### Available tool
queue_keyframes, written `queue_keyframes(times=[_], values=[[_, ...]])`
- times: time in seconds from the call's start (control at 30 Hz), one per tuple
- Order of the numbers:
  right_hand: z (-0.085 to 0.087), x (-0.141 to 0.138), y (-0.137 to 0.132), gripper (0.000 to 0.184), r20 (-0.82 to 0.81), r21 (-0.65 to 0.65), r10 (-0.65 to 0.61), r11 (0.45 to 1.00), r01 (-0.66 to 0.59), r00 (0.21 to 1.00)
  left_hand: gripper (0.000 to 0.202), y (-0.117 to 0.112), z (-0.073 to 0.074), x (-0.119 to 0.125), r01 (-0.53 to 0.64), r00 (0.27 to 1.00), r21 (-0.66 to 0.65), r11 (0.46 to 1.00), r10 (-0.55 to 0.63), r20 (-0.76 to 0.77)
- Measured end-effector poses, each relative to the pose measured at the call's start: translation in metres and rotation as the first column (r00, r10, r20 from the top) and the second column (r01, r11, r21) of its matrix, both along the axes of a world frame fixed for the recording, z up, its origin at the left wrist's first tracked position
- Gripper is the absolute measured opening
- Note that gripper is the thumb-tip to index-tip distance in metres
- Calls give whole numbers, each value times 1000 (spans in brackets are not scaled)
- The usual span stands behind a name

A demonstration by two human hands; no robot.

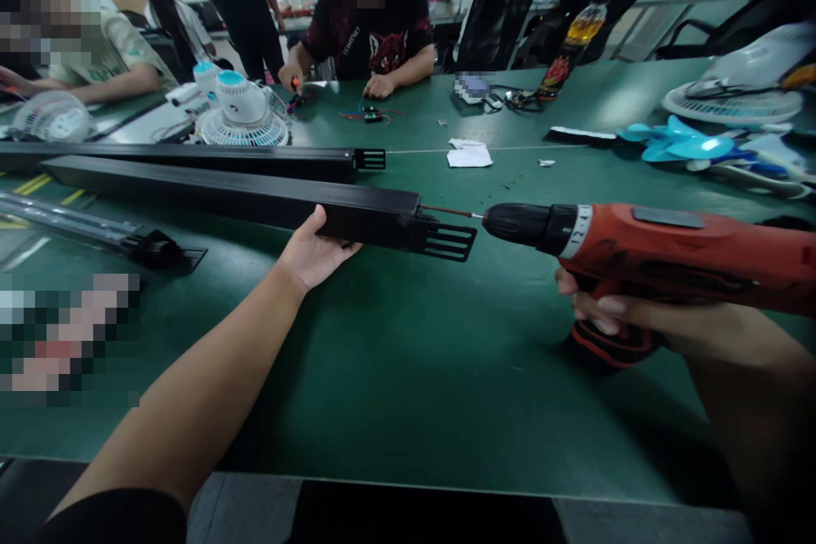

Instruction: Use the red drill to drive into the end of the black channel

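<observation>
My left hand [319,251] grips a long black rectangular housing [255,195] near its right end, thumb on the near face and fingers underneath. A slotted black bracket [450,240] sticks out of that end. My right hand [612,314] is wrapped round the handle of a red and black cordless drill [676,246], which points left. Its chuck [516,225] is close to the housing's end. A thin brownish rod [446,210] spans between the housing's end and the drill's tip; whether it is joined to the drill I cannot tell.
Behind lies a second black housing [286,157]; a clear tube-like part [76,221] is at left. White fans [242,106], paper scraps [470,155], blue fan blades [679,138] and a drink bottle [574,42] stand around the green table [408,374]. A person [370,25] works opposite.
</observation>
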State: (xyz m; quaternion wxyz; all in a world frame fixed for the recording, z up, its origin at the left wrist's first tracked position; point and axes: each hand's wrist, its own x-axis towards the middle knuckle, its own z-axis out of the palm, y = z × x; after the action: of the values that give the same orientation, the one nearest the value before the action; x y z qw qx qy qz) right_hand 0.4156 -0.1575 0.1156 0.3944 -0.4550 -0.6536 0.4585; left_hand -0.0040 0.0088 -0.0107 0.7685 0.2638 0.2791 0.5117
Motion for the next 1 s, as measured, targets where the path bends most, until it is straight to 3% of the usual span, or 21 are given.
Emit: queue_keyframes(times=[0.27, 0.6, 1.0], values=[[-1, 0, -1, 28, 2, 28, -3, 1000, 3, 1000, 51, -6, 3, 3, -46, 997, 31, 998, 48, -55], [-3, -2, -1, 28, 2, 68, -20, 997, 20, 1000, 56, -4, -2, -5, 6, 999, 73, 997, -3, -40], [-2, -3, -1, 28, -11, 11, -30, 999, 30, 999, 50, -4, 3, -4, 25, 1000, 10, 1000, -25, -6]])
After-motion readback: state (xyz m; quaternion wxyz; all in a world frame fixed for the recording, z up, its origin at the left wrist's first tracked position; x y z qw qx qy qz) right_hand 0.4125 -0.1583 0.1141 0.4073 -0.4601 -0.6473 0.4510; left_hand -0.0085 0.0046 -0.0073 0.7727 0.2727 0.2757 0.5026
